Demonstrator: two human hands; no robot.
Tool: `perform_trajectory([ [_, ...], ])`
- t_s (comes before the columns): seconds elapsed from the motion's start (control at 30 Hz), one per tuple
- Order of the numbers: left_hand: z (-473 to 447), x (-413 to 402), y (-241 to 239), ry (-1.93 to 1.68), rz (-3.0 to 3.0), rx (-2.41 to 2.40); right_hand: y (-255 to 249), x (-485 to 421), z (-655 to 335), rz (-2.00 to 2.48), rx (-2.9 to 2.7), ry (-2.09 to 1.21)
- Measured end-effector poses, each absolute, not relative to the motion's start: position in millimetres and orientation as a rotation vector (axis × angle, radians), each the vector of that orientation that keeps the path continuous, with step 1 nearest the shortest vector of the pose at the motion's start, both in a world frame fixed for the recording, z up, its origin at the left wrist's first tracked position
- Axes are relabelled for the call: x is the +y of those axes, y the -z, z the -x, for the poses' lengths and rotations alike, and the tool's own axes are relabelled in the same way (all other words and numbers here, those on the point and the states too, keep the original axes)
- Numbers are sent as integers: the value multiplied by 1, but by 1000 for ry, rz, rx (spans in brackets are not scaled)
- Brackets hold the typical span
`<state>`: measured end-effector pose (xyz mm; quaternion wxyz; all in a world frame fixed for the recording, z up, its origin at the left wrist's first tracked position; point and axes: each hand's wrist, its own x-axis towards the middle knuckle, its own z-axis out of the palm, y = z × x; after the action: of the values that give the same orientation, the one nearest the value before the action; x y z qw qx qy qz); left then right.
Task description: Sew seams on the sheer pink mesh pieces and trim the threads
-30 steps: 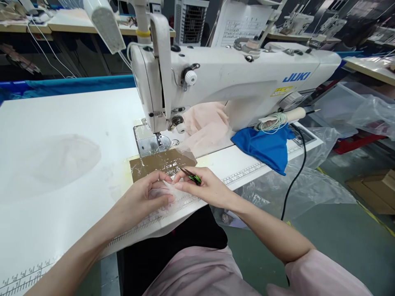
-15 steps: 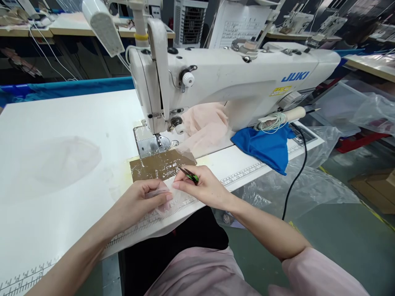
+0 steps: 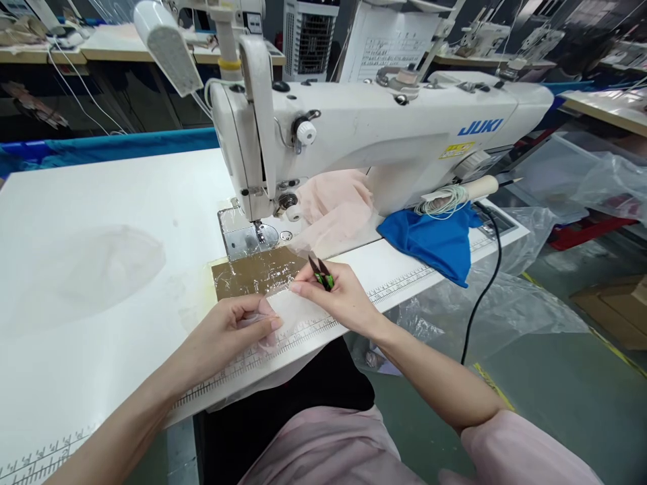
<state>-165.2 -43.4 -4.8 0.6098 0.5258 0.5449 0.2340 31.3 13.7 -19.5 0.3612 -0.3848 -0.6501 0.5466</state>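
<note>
Between the thumb and fingers of my left hand (image 3: 235, 330) is a piece of sheer pale pink fabric (image 3: 269, 342), near the table's front edge. My right hand (image 3: 340, 296) is closed around small thread snips (image 3: 322, 275), whose dark blades point up and show apart above a green grip. Its thumb and forefinger also pinch the fabric's edge, so a strip spans the gap between both hands. The hands stay in front of the sewing machine's needle plate (image 3: 247, 241), beside a brown plate under clear tape (image 3: 253, 271).
The white sewing machine (image 3: 364, 124) stands behind my hands. Peach fabric (image 3: 338, 202) lies under its arm. A blue cloth (image 3: 435, 242) and a cord-wound cone (image 3: 478, 188) sit to the right. A printed ruler (image 3: 404, 283) runs along the white table's (image 3: 101, 350) front edge.
My right hand has moved slightly right and up, away from the left, drawing out the fabric's edge. The snips have turned more upright. My left hand has hardly moved.
</note>
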Motion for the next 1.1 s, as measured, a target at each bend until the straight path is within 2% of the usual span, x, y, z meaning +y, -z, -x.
perform_trajectory([
  [0.47,162,-43,6,-628,-1080,1317,15,16,-32,961,-1719,-1518],
  [0.87,163,-43,5,-671,-1073,1264,15,18,-30,989,-1769,-1309],
  [1.1,166,-42,9,-714,-1069,1271,13,20,-34,930,-1634,-1390],
])
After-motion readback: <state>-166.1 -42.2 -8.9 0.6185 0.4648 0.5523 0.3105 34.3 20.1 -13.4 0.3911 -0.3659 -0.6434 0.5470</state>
